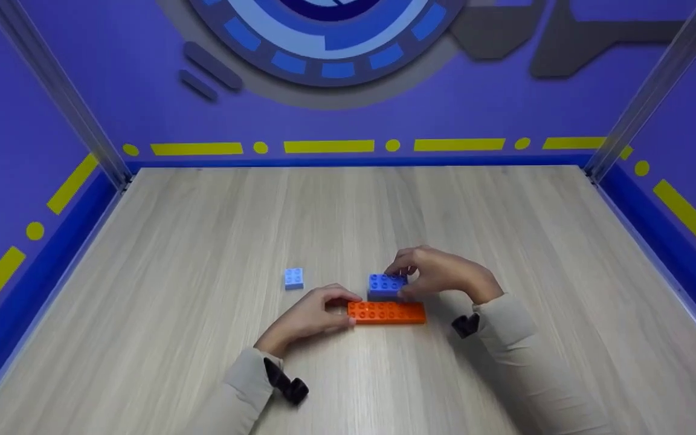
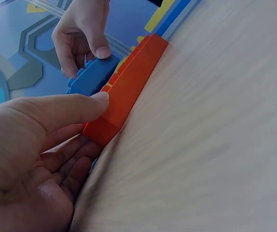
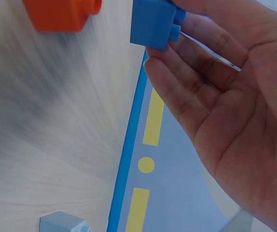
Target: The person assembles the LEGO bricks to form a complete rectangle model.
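Note:
An orange toy building brick (image 1: 387, 313), long and studded on top, lies on the table. My left hand (image 1: 310, 315) pinches its left end, thumb on the near side, as the left wrist view of the brick (image 2: 124, 94) shows. Just behind it is a shorter blue brick (image 1: 386, 285), its studs facing up. My right hand (image 1: 441, 272) holds this blue brick (image 3: 151, 21) between thumb and fingers. Whether the blue brick touches the table, I cannot tell. Apart from both hands, a small light blue brick (image 1: 293, 278) sits farther back on the left.
The wood-grain tabletop (image 1: 203, 241) carries all the bricks. Purple-blue panels with yellow dashes enclose it at the back (image 1: 324, 130) and on both sides. Metal posts (image 1: 61, 84) stand at the back corners. A black strap piece (image 1: 287, 382) is on each sleeve.

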Motion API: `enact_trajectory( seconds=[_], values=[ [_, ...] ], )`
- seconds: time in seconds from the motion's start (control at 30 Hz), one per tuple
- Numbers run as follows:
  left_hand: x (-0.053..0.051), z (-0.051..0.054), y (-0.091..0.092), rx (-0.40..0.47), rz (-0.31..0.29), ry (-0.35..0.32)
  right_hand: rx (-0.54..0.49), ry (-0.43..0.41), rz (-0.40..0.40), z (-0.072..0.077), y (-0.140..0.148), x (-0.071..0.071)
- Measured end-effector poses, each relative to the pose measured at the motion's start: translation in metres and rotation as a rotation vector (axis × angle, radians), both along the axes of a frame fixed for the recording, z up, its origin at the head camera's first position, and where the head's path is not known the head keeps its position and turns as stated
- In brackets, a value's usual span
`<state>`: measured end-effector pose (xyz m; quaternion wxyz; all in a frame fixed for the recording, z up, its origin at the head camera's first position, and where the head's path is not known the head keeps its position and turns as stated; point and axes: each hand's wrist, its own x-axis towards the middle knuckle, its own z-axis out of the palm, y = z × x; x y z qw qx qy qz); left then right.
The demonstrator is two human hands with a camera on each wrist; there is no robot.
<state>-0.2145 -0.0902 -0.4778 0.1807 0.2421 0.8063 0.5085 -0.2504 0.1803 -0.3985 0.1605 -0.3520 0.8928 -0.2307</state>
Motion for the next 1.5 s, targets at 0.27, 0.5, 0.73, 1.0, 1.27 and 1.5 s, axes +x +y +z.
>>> enact_trajectory(
  seconds=[0.27, 0.5, 0.73, 1.0, 1.27, 1.5],
  values=[
    [0.000, -0.001, -0.001, -0.014, 0.000, 0.005, -0.007, 0.017, 0.045, -0.004, 0.001, 0.005],
    [-0.001, 0.000, -0.002, -0.015, -0.008, 0.009, -0.008, 0.012, 0.065, -0.006, 0.000, 0.008],
    [0.000, -0.001, -0.001, -0.005, -0.012, 0.015, 0.006, -0.003, 0.066, -0.007, -0.001, 0.013],
    [0.001, 0.000, 0.000, 0.000, 0.008, -0.011, 0.022, -0.015, 0.066, -0.007, -0.002, 0.016],
    [0.000, 0.001, -0.001, -0.008, -0.003, -0.009, 0.029, -0.001, 0.084, -0.008, -0.004, 0.018],
    [0.000, 0.001, -0.002, -0.020, -0.002, -0.003, 0.034, -0.002, 0.086, -0.007, -0.005, 0.018]
  ],
)
